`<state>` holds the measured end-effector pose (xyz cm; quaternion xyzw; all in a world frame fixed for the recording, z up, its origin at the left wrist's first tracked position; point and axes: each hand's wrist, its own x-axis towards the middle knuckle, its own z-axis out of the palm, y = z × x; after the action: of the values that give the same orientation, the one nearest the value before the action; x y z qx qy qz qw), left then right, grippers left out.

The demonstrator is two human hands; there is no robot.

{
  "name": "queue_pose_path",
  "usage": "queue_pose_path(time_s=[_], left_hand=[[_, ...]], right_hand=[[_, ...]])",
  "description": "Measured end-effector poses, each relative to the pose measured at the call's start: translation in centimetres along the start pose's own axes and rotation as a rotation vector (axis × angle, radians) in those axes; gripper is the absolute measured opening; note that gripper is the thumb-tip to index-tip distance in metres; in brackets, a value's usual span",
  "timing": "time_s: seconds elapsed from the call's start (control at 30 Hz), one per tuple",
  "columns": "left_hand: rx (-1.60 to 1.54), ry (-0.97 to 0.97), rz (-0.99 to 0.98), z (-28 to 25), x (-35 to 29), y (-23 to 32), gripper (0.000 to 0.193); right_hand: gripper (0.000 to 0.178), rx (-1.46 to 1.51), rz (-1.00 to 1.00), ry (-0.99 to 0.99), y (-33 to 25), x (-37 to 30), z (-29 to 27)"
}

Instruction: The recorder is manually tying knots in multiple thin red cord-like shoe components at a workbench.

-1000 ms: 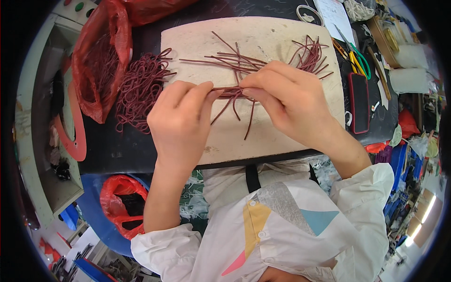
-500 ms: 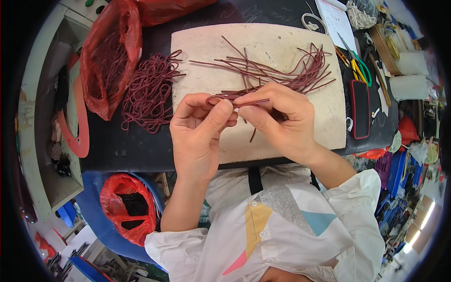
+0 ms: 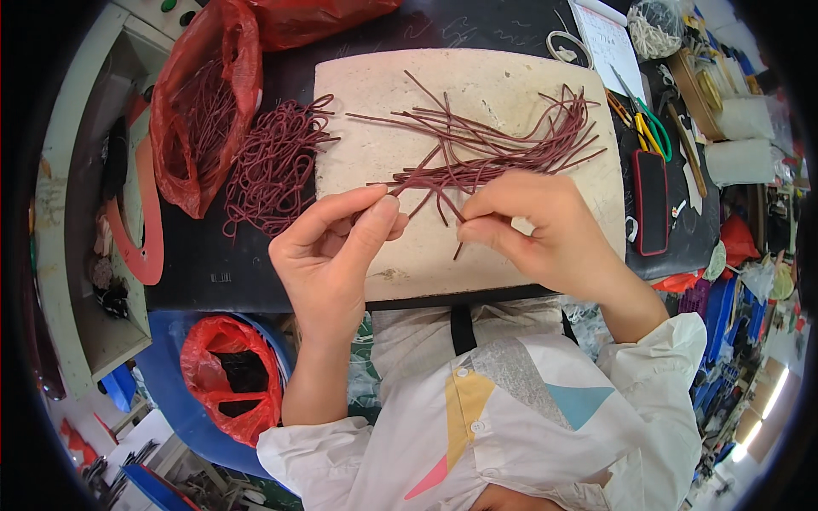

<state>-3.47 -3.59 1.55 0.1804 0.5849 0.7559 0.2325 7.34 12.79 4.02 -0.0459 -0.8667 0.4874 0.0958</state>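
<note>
A loose bundle of thin dark-red cords (image 3: 511,153) lies across a pale board (image 3: 366,77), some of it behind my hands. My left hand (image 3: 341,243) is closed, its thumb and index finger pinched at a cord beside the bundle's near left end. To its right, my right hand (image 3: 537,226) pinches a dark-red cord between thumb and forefinger. Against the other cords I cannot trace where the held pieces run. Left of the board sits a tangled heap of looped dark-red cords (image 3: 277,166).
A red plastic bag (image 3: 175,162) with more cords stands at the far left. On the right lie green-handled scissors (image 3: 656,128), a phone (image 3: 652,200) and a notepad (image 3: 605,43). Below the table's left side is a blue tub (image 3: 162,358) with a red bag (image 3: 200,362).
My hands have moved apart, the left one to the left and slightly down, the right one slightly right and down. The small cord loop between my fingers no longer shows.
</note>
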Motion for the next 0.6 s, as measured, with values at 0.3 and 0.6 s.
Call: queue_pose_path(time_s=[0.3,0.6], left_hand=[[-0.063,-0.099,0.072,1.3,-1.1,-2.6,0.019],[-0.062,-0.072,-0.107,1.0,-1.5,-1.9,0.015]], right_hand=[[0.008,0.971,0.286,0.197,0.7,0.3,2.8],[0.024,0.525,0.173,0.306,1.8,-0.2,3.5]])
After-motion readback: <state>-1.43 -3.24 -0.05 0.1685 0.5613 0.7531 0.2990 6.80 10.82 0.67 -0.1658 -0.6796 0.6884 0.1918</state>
